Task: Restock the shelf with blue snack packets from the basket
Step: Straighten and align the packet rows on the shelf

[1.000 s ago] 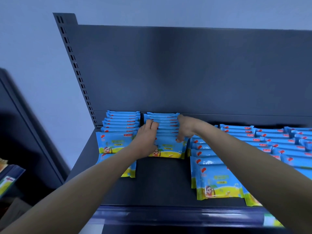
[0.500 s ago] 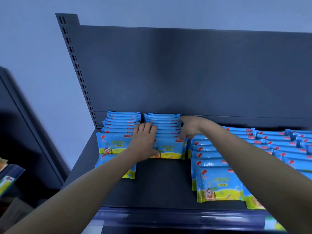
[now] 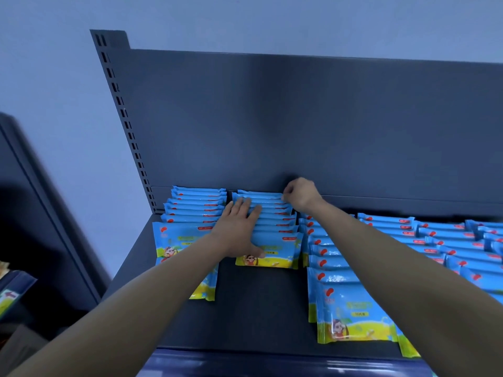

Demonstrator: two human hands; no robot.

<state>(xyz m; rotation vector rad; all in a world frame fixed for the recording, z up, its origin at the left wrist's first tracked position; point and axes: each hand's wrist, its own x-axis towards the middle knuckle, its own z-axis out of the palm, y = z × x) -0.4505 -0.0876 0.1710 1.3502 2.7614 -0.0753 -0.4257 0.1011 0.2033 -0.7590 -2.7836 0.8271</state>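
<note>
Our left hand (image 3: 239,229), fingers spread, presses the packet row (image 3: 275,228) on the shelf (image 3: 258,308); our right hand (image 3: 299,195) pinches the rearmost packet (image 3: 258,192); long axes run left-right, printed faces toward us

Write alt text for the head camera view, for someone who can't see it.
The left hand lies flat on a row of blue packets on a dark shelf while the right hand pinches the back packet. More rows flank it.

The right hand (image 3: 298,195) has moved back to the rear packets (image 3: 258,195) near the shelf's back edge; the left hand (image 3: 239,227) slid farther back.
</note>
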